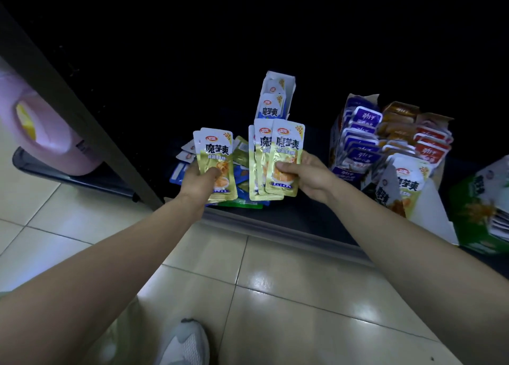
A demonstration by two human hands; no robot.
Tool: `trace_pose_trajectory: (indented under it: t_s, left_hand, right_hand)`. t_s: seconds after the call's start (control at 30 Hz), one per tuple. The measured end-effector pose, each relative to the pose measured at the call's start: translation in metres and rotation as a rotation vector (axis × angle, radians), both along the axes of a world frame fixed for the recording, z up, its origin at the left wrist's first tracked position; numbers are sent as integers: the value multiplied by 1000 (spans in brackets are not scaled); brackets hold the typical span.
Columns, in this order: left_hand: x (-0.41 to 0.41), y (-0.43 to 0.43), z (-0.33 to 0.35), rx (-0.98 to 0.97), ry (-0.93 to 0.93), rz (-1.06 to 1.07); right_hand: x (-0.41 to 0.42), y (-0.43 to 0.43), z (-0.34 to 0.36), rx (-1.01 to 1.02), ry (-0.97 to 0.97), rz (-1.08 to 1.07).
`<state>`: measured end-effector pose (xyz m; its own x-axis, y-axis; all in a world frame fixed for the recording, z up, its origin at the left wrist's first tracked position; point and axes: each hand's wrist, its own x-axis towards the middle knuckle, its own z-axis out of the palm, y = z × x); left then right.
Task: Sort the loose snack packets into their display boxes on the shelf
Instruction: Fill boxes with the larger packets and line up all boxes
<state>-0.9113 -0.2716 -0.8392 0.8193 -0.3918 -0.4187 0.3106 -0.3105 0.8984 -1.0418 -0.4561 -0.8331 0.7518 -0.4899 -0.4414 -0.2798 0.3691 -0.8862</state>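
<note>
- Head view: left hand (199, 181) grips two gold konjac packets (217, 155), thumb curled over their fronts.
- Right hand (308, 174) pinches several fanned gold packets (278, 155).
- Both bunches are held upright above the loose packet pile (177, 172) on the dark shelf (289, 227), in front of the blue display box (275, 100).

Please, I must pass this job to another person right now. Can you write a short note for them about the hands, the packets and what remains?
Left hand: grips the left bundle of gold packets.
Right hand: grips the right bundle, same gold kind, fanned.
Shelf: the loose pile lies behind the hands, the blue box behind it, the purple box and the gold box to the right.
Done: gold packets gathered.
Left: probably drop both bundles into the gold box, then sort the pile.
</note>
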Motion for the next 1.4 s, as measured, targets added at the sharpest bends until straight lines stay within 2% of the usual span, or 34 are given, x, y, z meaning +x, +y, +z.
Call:
trace_pose_trajectory:
  t_s: [0.23,0.37,0.5,0.67,0.9,1.0,1.1,1.23,1.4]
  left_hand:
    - [-35,-43,26,-123,-7,-188]
    - [-55,-67,50,-191,-108,-259]
    - [-73,-94,68,-188,-106,-332]
    - [-119,-136,91,-254,-46,-573]
    - [-196,-194,85,-110,-145,-888]
    - [-209,-199,80,-89,-118,-868]
    - [-202,-198,68,-54,-208,-784]
    - [-192,-187,48,138,-469,-1009]
    - [-192,-186,36,97,-426,-972]
  right_hand:
    - [-18,-5,17,58,-49,-94]
    - [-32,-15,38,76,-132,-111]
    - [-49,-23,61,-58,-116,-126]
    - [-101,-42,99,-164,-96,-155]
    - [-194,-76,106,-151,-51,-227]
    - [-210,-85,94,-153,-42,-282]
    - [-217,-95,82,-139,-61,-405]
    - [-211,-97,68,-172,-59,-487]
    - [-198,-95,58,-296,-17,-500]
